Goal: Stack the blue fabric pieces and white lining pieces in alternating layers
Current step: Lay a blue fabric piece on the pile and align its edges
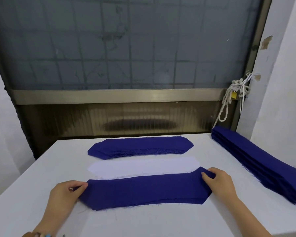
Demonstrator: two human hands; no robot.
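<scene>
A long blue fabric piece (143, 190) with angled ends lies across the near middle of the white table (32, 177), on top of a thin layered pile. My left hand (67, 190) pinches its left tip. My right hand (219, 182) pinches its right end, fingers curled over the edge. Just behind it lies a white lining piece (142, 166) of the same shape, flat on the table. Further back rests a stack of blue pieces (140, 147) with frayed edges.
A tall pile of long blue fabric strips (256, 159) runs along the table's right side, against the white wall (284, 82). A window with a metal sill (116, 95) stands behind the table. White cord and a yellow padlock (234, 95) hang at the window's right corner.
</scene>
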